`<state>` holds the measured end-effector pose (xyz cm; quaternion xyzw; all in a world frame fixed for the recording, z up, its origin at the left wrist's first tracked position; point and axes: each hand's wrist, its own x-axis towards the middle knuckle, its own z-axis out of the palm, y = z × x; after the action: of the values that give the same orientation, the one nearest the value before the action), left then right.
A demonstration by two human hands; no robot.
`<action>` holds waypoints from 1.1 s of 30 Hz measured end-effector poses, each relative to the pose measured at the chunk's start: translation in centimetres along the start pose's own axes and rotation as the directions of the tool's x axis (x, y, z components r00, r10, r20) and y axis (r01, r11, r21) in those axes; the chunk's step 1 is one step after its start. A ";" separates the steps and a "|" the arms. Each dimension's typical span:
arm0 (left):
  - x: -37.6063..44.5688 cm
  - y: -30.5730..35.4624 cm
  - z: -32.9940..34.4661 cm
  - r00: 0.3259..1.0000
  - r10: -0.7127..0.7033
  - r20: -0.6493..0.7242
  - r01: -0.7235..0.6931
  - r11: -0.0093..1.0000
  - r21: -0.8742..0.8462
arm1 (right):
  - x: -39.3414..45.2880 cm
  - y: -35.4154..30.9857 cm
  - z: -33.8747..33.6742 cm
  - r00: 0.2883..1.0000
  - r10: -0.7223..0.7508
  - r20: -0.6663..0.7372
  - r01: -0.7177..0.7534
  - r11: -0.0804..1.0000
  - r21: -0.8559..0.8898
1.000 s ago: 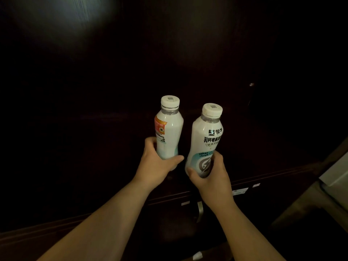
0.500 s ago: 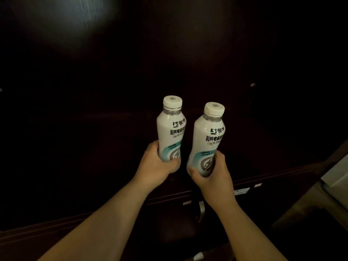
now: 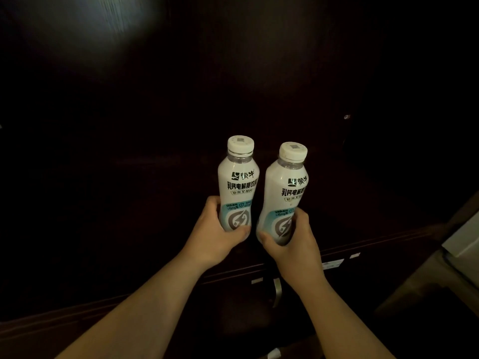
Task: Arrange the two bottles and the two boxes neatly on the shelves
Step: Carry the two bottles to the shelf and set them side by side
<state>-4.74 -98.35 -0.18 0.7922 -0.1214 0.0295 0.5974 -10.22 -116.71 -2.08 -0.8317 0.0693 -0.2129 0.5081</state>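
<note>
Two white drink bottles with white caps and black lettering stand upright side by side in front of a very dark shelf unit. My left hand (image 3: 216, 230) grips the base of the left bottle (image 3: 239, 182). My right hand (image 3: 293, 240) grips the base of the right bottle (image 3: 286, 193). Both front labels face me. A narrow gap separates the bottles. The two boxes are not visible in the dark.
A dark wooden shelf edge (image 3: 375, 243) runs below the bottles, with small white stickers on it. A metal handle (image 3: 276, 291) hangs under the edge. A pale object (image 3: 464, 237) sits at the far right.
The left bottle has been turned in my left hand, so its orange side label went out of sight and the front label faces me. Both bottles stay at about the same place.
</note>
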 end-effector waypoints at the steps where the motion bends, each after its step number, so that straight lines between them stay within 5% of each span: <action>1: -0.1 0.0 0.0 1.000 0.002 0.003 -0.002 1.000 0.003 | 0.0 0.0 0.0 1.000 0.001 -0.002 -0.001 1.000 0.000; 9: -1.6 0.1 -0.3 1.000 0.006 -0.018 -0.005 1.000 0.025 | 0.0 -0.4 -0.4 0.999 0.013 0.034 -0.013 1.000 0.012; 20: -2.6 -0.5 -0.8 1.000 0.025 0.000 -0.025 0.988 0.152 | 1.0 0.6 -2.7 0.962 0.034 0.272 -0.051 0.997 0.057; 33: -2.7 0.0 -0.6 0.998 0.052 0.019 -0.054 0.989 0.134 | 0.7 0.4 -3.6 0.960 0.037 0.278 -0.053 0.997 0.048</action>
<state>-7.26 -97.36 -0.54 0.8274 -0.1448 0.0471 0.5406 -11.08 -120.07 -0.86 -0.8373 0.0106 -0.0845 0.5401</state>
